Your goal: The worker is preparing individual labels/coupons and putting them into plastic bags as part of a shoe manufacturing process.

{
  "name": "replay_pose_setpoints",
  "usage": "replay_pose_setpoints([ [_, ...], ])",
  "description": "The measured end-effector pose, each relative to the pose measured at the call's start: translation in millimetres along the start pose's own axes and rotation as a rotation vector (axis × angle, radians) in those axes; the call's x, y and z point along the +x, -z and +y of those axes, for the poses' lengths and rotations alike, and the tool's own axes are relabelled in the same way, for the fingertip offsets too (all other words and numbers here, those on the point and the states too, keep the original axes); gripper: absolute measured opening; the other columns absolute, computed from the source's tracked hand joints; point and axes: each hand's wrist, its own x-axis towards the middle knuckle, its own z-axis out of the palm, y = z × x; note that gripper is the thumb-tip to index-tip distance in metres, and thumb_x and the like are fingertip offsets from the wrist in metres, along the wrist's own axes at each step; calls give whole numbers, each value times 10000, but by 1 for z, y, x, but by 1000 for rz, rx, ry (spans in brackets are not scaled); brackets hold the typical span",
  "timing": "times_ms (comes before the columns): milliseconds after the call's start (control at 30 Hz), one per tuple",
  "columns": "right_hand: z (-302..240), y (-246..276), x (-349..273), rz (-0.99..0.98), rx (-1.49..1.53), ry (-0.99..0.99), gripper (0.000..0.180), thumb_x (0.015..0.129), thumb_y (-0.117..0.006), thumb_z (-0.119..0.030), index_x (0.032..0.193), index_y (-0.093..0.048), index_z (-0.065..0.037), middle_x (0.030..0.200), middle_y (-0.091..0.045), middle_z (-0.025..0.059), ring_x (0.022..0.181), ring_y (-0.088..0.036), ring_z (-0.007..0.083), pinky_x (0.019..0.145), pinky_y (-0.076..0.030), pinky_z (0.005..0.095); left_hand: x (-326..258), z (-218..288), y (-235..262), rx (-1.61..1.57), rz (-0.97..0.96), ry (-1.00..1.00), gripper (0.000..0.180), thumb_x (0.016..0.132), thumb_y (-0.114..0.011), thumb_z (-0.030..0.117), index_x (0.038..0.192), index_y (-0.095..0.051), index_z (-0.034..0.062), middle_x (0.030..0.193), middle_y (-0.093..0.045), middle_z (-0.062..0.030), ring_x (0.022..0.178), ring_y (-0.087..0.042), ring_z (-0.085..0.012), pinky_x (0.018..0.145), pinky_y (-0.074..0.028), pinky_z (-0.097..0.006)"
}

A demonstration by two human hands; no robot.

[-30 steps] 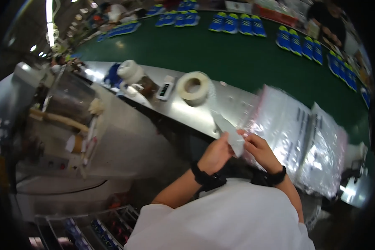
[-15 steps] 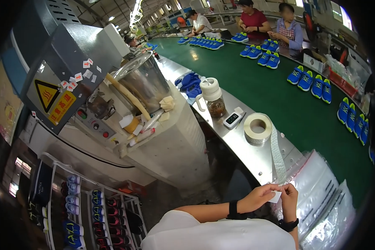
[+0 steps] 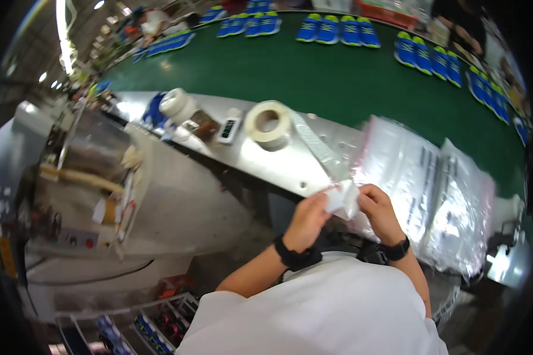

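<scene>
My left hand [image 3: 308, 219] is closed in a pinch on the left side of a small white piece of paper [image 3: 337, 200], perhaps a label. On its right side, the fingertips of my right hand [image 3: 382, 214] pinch the folded, glossy edge. Just beyond my hands, a pale strip [image 3: 314, 139] runs over the metal table from a thick roll of label tape [image 3: 268, 125]. Whether the strip is joined to the held paper is hard to see. Stacks of clear plastic bags [image 3: 397, 171] lie beside my right hand.
A lidded jar with dark contents [image 3: 198, 123] and a small white device [image 3: 228, 129] stand on the metal table [image 3: 243, 163]. Beyond runs a green conveyor belt [image 3: 249, 71] with rows of blue shoes [image 3: 337, 31]. A machine [image 3: 177, 201] stands at left, a shoe rack below it.
The view has swung right, and the machine now sits further left. My hands have moved apart, with the white paper stretched between them where they were close together before.
</scene>
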Motion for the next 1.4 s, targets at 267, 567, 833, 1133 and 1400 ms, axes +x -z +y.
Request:
replay_pose_setpoints([
  [267,16,21,-22,78,-573,109,164,846,-565,-153,903,-558,0,820,-550,96,765,-522,181,692,-424,284,25,6,10,267,-282,23,539,938,-417,277,1325,-275,-70,1293,-412,-158,1210,-416,-312,987,-348,-384],
  [567,52,49,46,723,-1498,450,229,704,-637,-149,848,-553,9,1009,-512,130,975,-455,297,838,-339,408,96,-106,45,390,-238,-75,518,961,-352,287,1340,-271,-56,1244,-424,-108,1147,-420,-180,1014,-305,-311],
  [833,46,76,29,787,-1226,237,155,680,-651,-145,750,-552,-49,796,-528,146,795,-504,330,722,-395,430,102,-73,13,816,-275,229,569,936,-404,369,1319,-263,-28,1302,-363,-205,1238,-361,-300,1054,-278,-351],
  [1133,52,47,37,741,-1484,460,259,718,-629,-255,815,-607,-16,931,-525,107,954,-451,272,792,-340,415,92,-99,80,-81,-102,144,824,861,-307,626,1329,-242,-50,1282,-391,-222,1150,-427,-351,1035,-292,-418],
  [1400,54,64,34,773,-1325,585,94,700,-586,-121,745,-596,-40,849,-547,83,871,-503,259,743,-388,387,97,-63,35,57,-216,246,904,832,-262,681,1311,-272,-86,1329,-364,-201,1197,-383,-352,1064,-237,-433],
])
